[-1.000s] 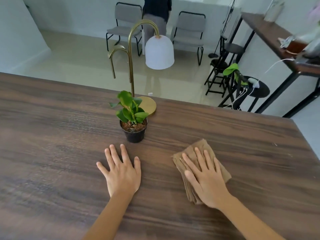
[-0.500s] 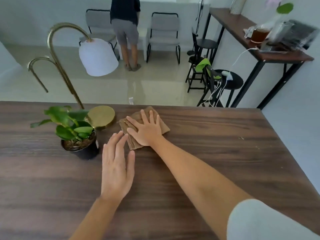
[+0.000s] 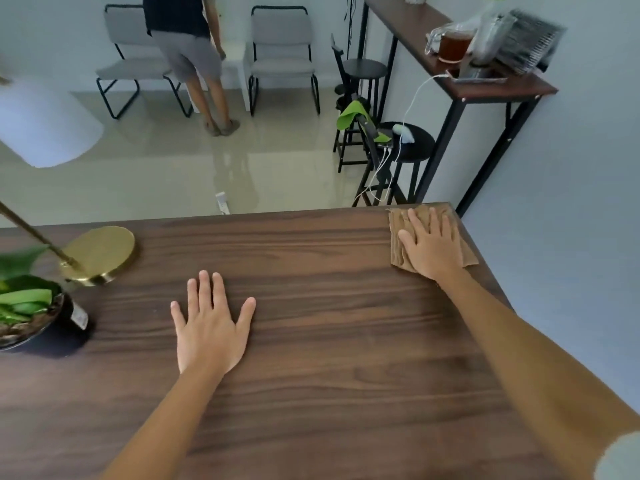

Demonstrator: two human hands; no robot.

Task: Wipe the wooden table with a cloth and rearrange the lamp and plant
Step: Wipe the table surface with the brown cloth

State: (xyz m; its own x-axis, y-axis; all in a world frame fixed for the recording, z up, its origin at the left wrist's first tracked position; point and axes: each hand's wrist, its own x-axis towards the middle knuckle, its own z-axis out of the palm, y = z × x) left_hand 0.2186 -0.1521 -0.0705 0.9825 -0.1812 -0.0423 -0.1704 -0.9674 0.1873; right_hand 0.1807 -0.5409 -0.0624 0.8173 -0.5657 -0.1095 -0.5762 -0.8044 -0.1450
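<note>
two bare hands lie on the wooden table (image 3: 329,341), well apart from each other. the right hand (image 3: 431,245) is out at about 2 o'clock from the middle of the view, palm down with its fingers spread flat over the cloth (image 3: 398,251), gripping nothing but pressing the brown, wrinkled fabric against the wood. the cloth sits at the table's far right corner, its edges showing past the hand at 9 o'clock and at 3 o'clock, and its far edge close to the table's far rim. the left hand (image 3: 211,327) rests near the centre of the tabletop, palm flat, fingers spread wide, empty, its fingertips pointing to 12 o'clock. from the left hand the cloth lies at about 2 o'clock, with a broad stretch of bare wood between them. the lamp (image 3: 98,254) stands at about 10 o'clock from the left hand, its round brass base on the table and its thin stem leaning out toward the left edge of view; its white shade is blurred at the upper left. the plant (image 3: 31,313), in a dark pot with green leaves, is at 9 o'clock from the left hand, just beside the lamp base and cut off by the left edge.
</note>
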